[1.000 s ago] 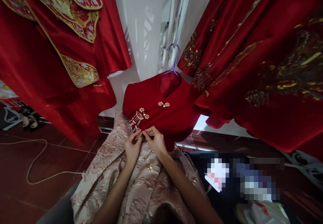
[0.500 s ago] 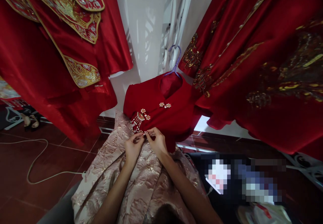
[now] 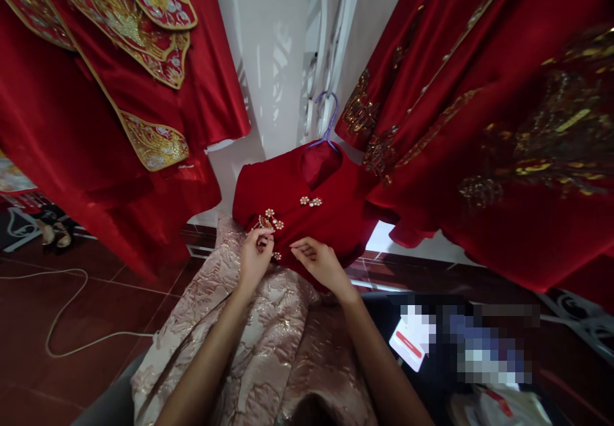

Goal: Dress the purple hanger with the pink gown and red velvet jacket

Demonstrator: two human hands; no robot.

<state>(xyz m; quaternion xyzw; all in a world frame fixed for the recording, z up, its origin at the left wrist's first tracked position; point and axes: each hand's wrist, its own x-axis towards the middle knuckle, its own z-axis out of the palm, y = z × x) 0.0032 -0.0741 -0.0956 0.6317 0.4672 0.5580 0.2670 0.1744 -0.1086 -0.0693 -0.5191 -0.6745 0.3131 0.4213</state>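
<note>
1. Head view: embroidered red satin robes point(image 3: 206, 80) hang either side of a white wall point(image 3: 266, 48), above dark red floor tiles point(image 3: 115, 298).
2. Pink brocade point(image 3: 201, 323) spreads beneath the forearms.
3. Red top point(image 3: 336, 221), on a purple hanger point(image 3: 328, 134), overlaps the brocade.
4. Hands have parted since meeting half a second ago: left hand point(image 3: 258, 256) at the fan-shaped ornament point(image 3: 265, 221), right hand point(image 3: 322, 261) over the top; I can't tell if either grips anything.
5. Jewelled flower point(image 3: 277, 256) now shows between them.
</note>
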